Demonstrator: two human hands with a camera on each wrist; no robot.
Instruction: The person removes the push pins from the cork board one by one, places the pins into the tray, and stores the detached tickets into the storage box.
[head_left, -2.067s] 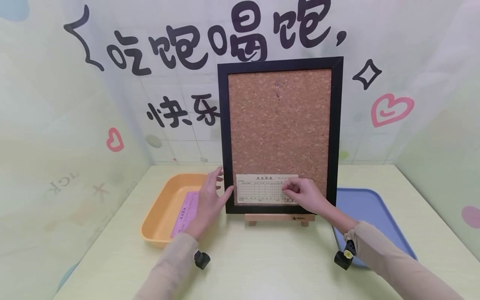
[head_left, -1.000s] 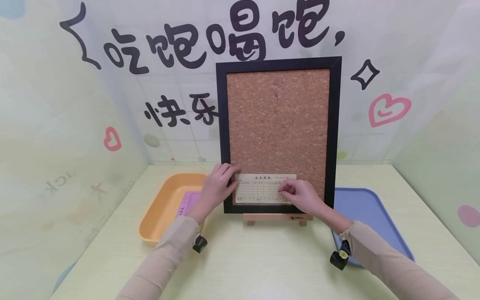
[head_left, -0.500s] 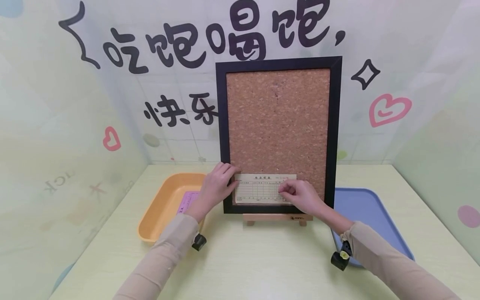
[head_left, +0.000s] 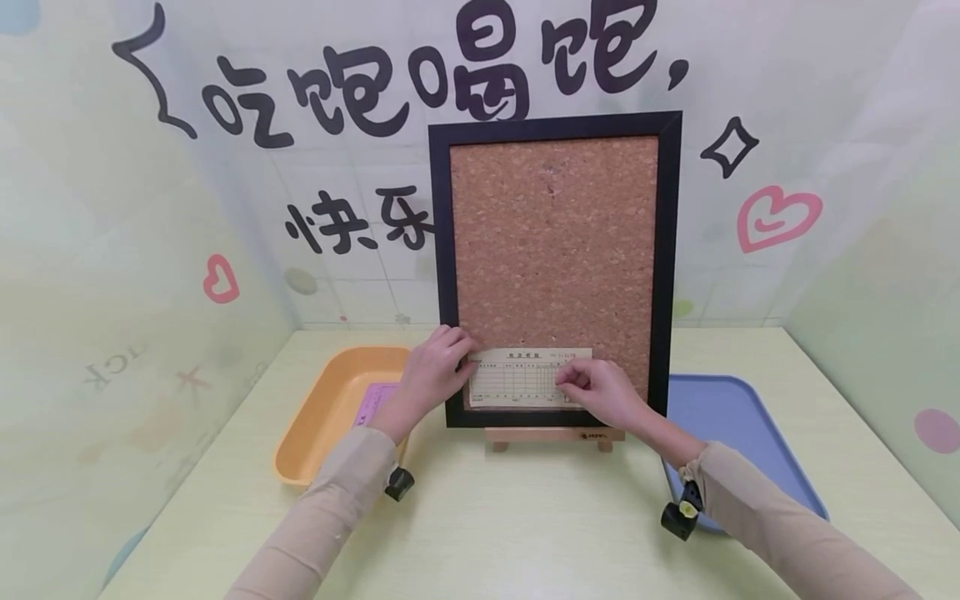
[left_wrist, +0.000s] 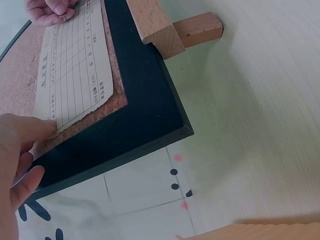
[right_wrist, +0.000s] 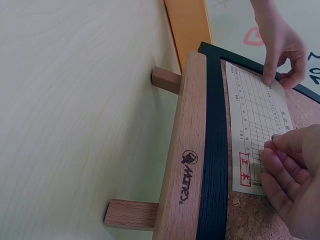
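A printed paper slip (head_left: 517,379) with a ruled table lies against the lower part of a black-framed corkboard (head_left: 555,242). My right hand (head_left: 600,387) pinches a small metal pin (left_wrist: 63,18) between thumb and fingertips, over the right part of the slip. The slip's left edge is under the thumb of my left hand (head_left: 435,371), which presses it against the cork. The other left fingers rest loosely bent by the frame's left side. In the right wrist view, the pin shows only as a grey speck, so whether its point is in the paper is hidden.
The board stands on a small wooden easel (head_left: 555,434). To the left, an orange tray (head_left: 300,454) holds a purple printed slip (head_left: 375,402). A blue tray (head_left: 738,417) lies at the right, partly behind the right forearm. Printed walls enclose the pale table (head_left: 480,525).
My left hand has moved right from the frame's left edge onto the slip's left edge. The right hand stays at the slip's right part, still pinching. Over the last half second little differs.
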